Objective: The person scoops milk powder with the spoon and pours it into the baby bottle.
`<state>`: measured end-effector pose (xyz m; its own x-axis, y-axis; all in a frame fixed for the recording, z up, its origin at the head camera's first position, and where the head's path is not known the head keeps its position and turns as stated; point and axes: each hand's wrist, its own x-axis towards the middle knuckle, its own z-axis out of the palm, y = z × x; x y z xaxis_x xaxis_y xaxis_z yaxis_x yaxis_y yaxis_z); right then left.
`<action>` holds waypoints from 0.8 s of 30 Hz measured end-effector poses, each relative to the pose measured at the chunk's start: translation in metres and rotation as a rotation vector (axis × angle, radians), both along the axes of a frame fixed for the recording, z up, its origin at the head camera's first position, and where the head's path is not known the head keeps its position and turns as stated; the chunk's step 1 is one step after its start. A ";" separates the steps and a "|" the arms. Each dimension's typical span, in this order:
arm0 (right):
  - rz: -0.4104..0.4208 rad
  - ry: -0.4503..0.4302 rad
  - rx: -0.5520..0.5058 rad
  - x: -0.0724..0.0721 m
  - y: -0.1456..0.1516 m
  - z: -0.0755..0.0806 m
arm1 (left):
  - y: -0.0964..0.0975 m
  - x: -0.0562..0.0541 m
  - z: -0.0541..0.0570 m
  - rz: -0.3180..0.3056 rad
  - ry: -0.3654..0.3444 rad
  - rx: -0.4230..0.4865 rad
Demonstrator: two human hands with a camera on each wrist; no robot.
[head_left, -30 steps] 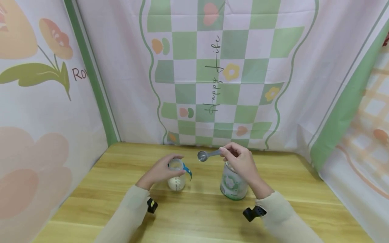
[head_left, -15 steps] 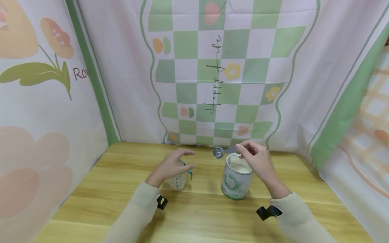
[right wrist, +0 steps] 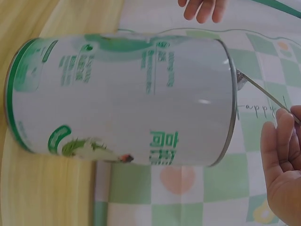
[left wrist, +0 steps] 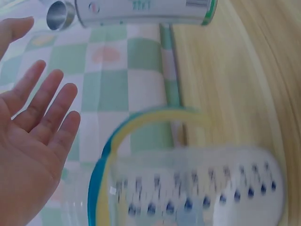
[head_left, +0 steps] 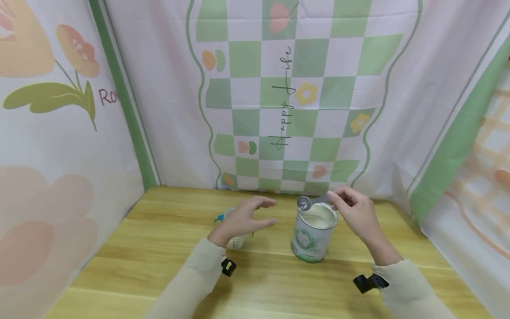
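Two hands working over one table [head_left: 119, 248]. Right hand [head_left: 356, 215] pinching one spoon [head_left: 309, 202] by handle, bowl hanging at rim of one can [head_left: 312, 239]. Can standing upright, pale powder [head_left: 316, 221] showing inside. Left hand [head_left: 244, 218] hovering, fingers straight and spread, near one bottle [left wrist: 197, 188] standing upright on table.

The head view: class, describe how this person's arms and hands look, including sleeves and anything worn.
The left sleeve and right sleeve are long, plain and pale cream. Beside them sit small black boxes: the left box bears a yellow patch; the right box shows none. The left hand and right hand wear no gloves.
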<state>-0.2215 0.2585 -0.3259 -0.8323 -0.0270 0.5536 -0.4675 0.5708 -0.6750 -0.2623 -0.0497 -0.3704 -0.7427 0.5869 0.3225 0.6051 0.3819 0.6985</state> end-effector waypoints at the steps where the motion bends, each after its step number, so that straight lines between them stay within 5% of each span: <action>1: -0.008 0.001 0.007 -0.003 0.004 -0.004 | 0.004 0.000 -0.001 -0.008 0.004 -0.007; 10: -0.022 -0.033 0.052 0.000 0.018 -0.012 | 0.032 -0.001 -0.010 -0.035 0.000 0.012; 24: -0.045 0.046 0.129 -0.003 0.021 -0.033 | 0.070 0.002 -0.029 0.041 -0.177 0.051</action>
